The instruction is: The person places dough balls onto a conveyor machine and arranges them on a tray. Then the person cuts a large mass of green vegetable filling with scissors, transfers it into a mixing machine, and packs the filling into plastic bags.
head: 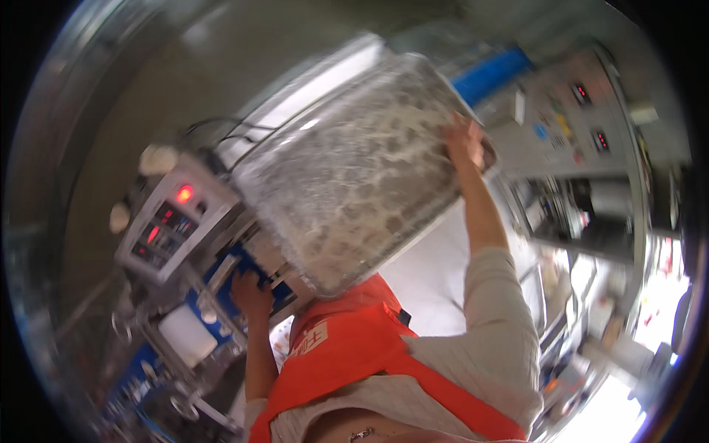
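Observation:
A large metal tray (pixel 354 183), smeared with a whitish residue, lies before me at a slant. Over its right edge rests my right hand (pixel 466 141), blurred, with fingers spread; whether it grips the rim is unclear. Beside the tray's lower left corner, my left hand (pixel 253 293) is above the blue belt (pixel 235 271) of a machine. That hand is dark and partly blurred, so I cannot tell if it holds something. An orange-red apron (pixel 343 332) covers my front, just below the tray.
A control box (pixel 177 219) with a lit red button stands left of the tray, beside metal rails and a white block (pixel 187 335) on the machine. Upper right is a panel (pixel 570 116) with red displays and a blue object (pixel 490 75). A white surface (pixel 432 271) lies under the tray's right side.

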### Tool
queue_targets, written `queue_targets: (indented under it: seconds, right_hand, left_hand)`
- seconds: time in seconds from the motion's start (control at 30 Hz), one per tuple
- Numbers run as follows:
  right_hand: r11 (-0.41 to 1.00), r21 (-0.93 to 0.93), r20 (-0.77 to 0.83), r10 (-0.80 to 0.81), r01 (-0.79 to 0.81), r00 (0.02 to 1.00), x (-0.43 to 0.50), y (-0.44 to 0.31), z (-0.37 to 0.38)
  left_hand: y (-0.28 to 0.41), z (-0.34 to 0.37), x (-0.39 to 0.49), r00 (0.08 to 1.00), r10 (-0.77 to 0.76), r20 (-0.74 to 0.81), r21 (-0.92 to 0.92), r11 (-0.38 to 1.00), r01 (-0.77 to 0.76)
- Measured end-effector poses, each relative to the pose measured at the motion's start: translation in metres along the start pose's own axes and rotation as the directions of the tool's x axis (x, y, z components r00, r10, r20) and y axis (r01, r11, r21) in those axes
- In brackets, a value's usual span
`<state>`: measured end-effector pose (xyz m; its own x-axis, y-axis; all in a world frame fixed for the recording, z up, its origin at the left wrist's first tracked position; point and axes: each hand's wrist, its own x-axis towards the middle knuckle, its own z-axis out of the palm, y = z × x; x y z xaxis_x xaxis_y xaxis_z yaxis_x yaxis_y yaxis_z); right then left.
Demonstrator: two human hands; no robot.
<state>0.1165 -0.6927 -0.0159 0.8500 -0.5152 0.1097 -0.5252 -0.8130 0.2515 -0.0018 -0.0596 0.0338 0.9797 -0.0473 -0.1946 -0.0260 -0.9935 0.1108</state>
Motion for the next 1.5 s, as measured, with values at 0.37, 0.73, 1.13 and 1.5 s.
queue_targets:
  seconds: [0.37, 0.73, 1.13, 1.5]
  right_hand:
    - [0.986, 0.077, 0.153, 0.135, -0.148, 0.979, -0.022, 0.032, -0.032]
    - [0.713, 0.671, -0.208, -0.081, 0.203, 0.975, -0.041, -0.026, -0.14]
    - [-0.047, 0.989, -0.126, -0.763, 0.14, 0.634, -0.255, -0.289, -0.266]
    - [-0.054, 0.979, 0.114, -0.652, -0.196, 0.749, -0.267, -0.304, -0.231]
  left_hand:
    - [0.029, -0.024, -0.014, 0.966, -0.247, -0.071, -0.261, 0.94, 0.221]
    - [0.03, -0.029, -0.011, 0.983, -0.167, -0.076, -0.752, 0.657, 0.053]
    - [-0.004, -0.063, 0.003, 0.907, -0.141, 0.396, -0.909, 0.078, 0.409]
    - [0.032, -0.051, -0.006, 0.936, 0.245, 0.254, -0.907, -0.274, 0.318]
